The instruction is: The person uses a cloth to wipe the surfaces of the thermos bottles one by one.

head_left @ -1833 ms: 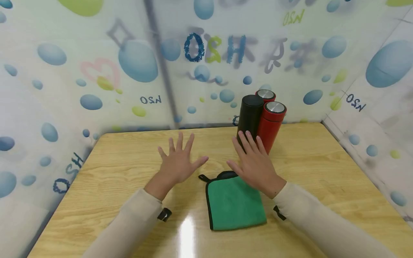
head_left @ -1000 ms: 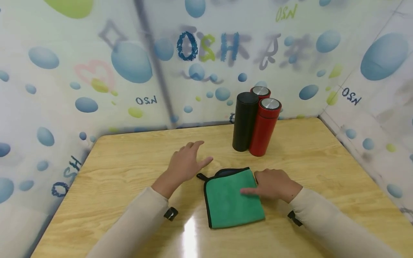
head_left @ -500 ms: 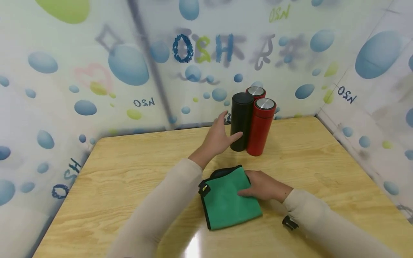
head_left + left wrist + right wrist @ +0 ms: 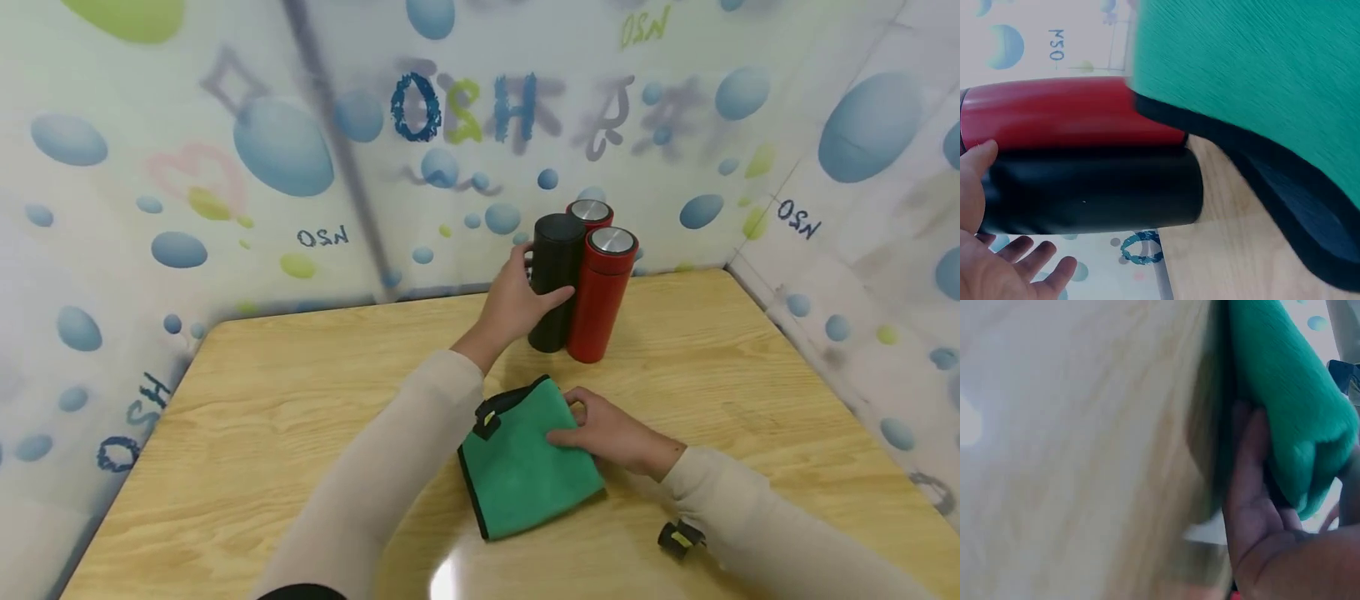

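A black thermos bottle (image 4: 553, 283) stands upright at the back of the table against a red thermos bottle (image 4: 603, 300). My left hand (image 4: 513, 300) is around its left side, thumb across the front. In the left wrist view the fingers (image 4: 1038, 262) are spread, with a gap between them and the black bottle (image 4: 1097, 190). A folded green towel (image 4: 525, 475) with black edging lies nearer the front. My right hand (image 4: 611, 429) pinches its right edge, thumb on top. The right wrist view shows fingers (image 4: 1250, 475) beneath the lifted green towel (image 4: 1291, 381).
A second red thermos bottle (image 4: 591, 212) stands behind the other two, mostly hidden. The wooden table (image 4: 300, 400) reaches back to a patterned wall covering (image 4: 270, 233). Black straps with small clips (image 4: 678, 540) hang at both sleeves.
My left hand has gone from beside the towel to the black thermos bottle. My right hand has come down to the towel's right edge, taken hold and raised that edge a little.
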Action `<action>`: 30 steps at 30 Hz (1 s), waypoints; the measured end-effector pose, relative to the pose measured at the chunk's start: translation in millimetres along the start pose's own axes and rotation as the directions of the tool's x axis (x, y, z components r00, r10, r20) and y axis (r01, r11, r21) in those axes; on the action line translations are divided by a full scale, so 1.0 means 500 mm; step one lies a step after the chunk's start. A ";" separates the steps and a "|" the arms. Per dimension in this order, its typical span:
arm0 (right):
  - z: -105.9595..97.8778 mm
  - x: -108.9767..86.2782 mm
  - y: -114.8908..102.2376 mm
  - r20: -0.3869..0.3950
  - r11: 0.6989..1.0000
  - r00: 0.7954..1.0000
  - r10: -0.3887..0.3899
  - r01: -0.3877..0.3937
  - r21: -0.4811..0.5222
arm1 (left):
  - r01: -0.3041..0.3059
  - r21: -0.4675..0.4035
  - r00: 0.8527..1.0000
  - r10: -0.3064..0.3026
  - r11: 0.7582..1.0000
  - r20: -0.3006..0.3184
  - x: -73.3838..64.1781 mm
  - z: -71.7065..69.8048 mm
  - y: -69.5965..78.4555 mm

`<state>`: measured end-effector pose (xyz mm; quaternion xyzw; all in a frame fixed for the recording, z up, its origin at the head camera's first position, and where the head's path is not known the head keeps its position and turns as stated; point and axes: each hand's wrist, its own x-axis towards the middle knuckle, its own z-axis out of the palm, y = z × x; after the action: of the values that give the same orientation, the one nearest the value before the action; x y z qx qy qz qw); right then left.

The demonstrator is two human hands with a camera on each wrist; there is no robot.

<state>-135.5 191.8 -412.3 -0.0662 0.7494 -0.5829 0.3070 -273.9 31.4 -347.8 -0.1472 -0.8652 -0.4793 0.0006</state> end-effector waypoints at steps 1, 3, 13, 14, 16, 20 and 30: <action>-0.001 0.000 0.003 -0.002 0.998 1.000 0.027 -0.027 0.052 | -0.003 0.001 1.000 0.003 1.000 -0.001 0.003 0.002 0.004; -0.003 0.001 0.007 0.011 0.987 0.998 0.069 -0.070 0.146 | -0.007 0.012 1.000 0.007 1.000 -0.006 0.009 0.008 0.011; 0.004 0.009 0.015 0.056 0.933 0.992 0.110 -0.122 0.338 | 0.010 0.007 0.999 -0.010 1.000 -0.035 0.017 0.021 0.007; 0.006 0.010 0.015 0.071 0.931 0.992 0.103 -0.122 0.343 | 0.009 0.007 0.999 -0.009 1.000 -0.042 0.016 0.020 0.004; 0.009 0.011 0.014 0.117 0.933 0.989 0.090 -0.125 0.337 | 0.008 0.014 0.998 -0.007 1.000 -0.060 0.013 0.015 -0.001; 0.013 0.008 0.012 0.235 0.940 0.970 0.068 -0.141 0.312 | 0.016 0.036 0.997 -0.013 0.999 -0.081 -0.002 -0.003 -0.007; -0.018 -0.057 -0.048 0.075 0.924 0.997 0.023 -0.050 0.379 | 0.021 0.090 0.991 -0.010 0.996 -0.131 -0.110 -0.121 -0.018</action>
<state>-123.3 204.8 -378.4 -0.0114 0.6122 -0.7087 0.3504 -232.0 -37.5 -330.4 -0.1087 -0.8853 -0.4481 0.0600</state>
